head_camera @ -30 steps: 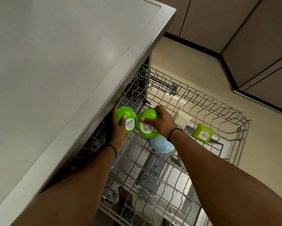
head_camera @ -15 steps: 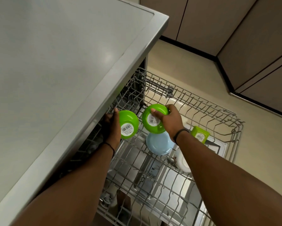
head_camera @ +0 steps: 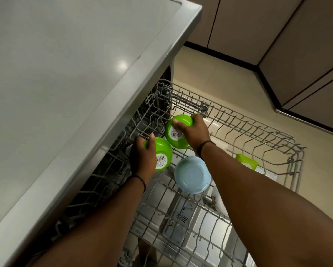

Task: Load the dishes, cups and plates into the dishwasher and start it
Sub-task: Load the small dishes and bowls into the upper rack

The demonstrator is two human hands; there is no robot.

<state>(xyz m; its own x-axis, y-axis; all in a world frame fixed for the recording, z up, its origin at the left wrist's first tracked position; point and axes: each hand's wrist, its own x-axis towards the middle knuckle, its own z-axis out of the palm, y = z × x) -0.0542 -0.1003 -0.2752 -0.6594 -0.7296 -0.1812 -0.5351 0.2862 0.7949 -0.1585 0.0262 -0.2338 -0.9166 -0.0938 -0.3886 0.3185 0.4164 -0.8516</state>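
The dishwasher's wire rack (head_camera: 258,132) is pulled out below the counter. My left hand (head_camera: 142,157) grips a green bowl (head_camera: 162,149), bottom up with a barcode label, near the rack's inner left side. My right hand (head_camera: 192,130) grips a second green bowl (head_camera: 176,137), tilted on edge, by the rack's far rail. A pale blue bowl (head_camera: 192,175) lies upside down on the rack just below both hands. A green square container (head_camera: 247,160) sits farther right, partly hidden by my right forearm.
The grey countertop (head_camera: 65,83) overhangs the rack on the left. The open dishwasher door (head_camera: 186,214) lies under the rack. A white dish (head_camera: 220,205) peeks out beneath my right forearm. Brown cabinets (head_camera: 306,45) line the beige floor (head_camera: 229,74).
My right hand has carried its green bowl up toward the rack's far rail, away from the blue bowl. The left hand has kept its bowl at the rack's left side.
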